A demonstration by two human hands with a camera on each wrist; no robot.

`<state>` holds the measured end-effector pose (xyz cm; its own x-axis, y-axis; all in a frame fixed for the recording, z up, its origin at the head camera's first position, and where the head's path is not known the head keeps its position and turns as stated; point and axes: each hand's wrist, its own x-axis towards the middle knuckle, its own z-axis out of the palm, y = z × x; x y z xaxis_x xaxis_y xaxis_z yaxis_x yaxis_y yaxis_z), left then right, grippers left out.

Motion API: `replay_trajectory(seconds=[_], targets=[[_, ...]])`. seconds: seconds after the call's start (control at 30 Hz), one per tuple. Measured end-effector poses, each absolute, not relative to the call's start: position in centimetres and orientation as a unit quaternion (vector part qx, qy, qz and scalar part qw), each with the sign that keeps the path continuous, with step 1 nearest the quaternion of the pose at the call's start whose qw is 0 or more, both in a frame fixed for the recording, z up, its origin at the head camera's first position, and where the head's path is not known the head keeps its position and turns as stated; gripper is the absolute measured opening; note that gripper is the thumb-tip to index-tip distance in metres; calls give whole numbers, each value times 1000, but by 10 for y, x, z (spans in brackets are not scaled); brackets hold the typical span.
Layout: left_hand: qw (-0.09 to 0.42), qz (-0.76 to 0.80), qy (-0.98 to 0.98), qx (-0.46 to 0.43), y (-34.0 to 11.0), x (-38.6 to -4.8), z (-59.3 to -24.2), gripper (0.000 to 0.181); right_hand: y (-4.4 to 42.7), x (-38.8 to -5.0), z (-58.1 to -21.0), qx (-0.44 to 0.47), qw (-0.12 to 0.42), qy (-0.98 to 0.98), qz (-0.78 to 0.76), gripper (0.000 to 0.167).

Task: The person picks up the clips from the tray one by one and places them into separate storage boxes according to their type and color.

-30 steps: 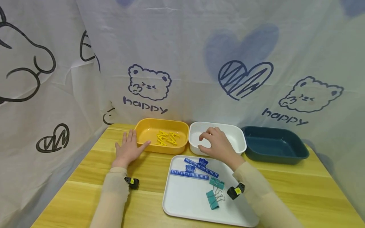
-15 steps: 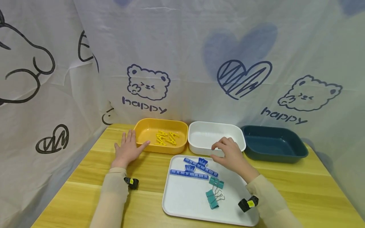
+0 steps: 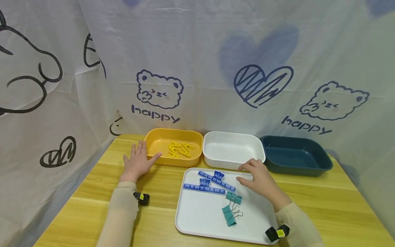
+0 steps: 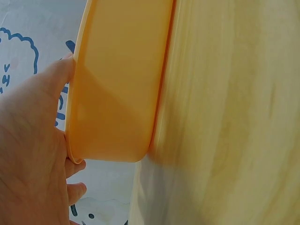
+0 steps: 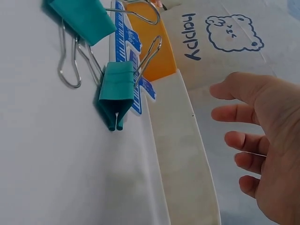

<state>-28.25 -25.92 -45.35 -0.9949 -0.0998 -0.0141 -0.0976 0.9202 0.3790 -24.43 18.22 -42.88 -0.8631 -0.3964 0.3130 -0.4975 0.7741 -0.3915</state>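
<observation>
My left hand (image 3: 138,162), fingers spread, rests against the left end of the yellow bin (image 4: 117,93); its thumb lies along the front rim. Several small yellow clothespins (image 3: 175,148) lie inside that bin. Over the back right of the white tray (image 3: 197,216) hovers my right hand (image 3: 258,178), loosely bent and holding nothing. On the tray are two blue ruler clips with piano-key print, a front one (image 3: 204,188) and a slanted one (image 3: 217,181) behind it. Two teal binder clips, an upper one (image 3: 233,198) and a lower one (image 3: 229,215), lie close together nearby.
A white bin (image 3: 229,164) stands behind the tray, between the yellow bin and a dark teal bin (image 3: 299,168) on the right. All stand on a wood-grain table (image 3: 333,206). A printed white cloth (image 3: 203,61) hangs behind them.
My right hand has drawn back from above the white bin, moving right and toward me over the tray. The left hand has stayed at the yellow bin.
</observation>
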Motion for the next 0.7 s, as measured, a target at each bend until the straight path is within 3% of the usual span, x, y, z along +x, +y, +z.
replay_trajectory(seconds=[0.33, 0.7], targets=[[4, -194, -980, 51, -258, -281, -452, 109, 193, -235, -440, 247, 114, -930, 247, 18], [3, -194, -980, 50, -258, -280, -451, 108, 203, -231, -448, 236, 39, -935, 261, 18]])
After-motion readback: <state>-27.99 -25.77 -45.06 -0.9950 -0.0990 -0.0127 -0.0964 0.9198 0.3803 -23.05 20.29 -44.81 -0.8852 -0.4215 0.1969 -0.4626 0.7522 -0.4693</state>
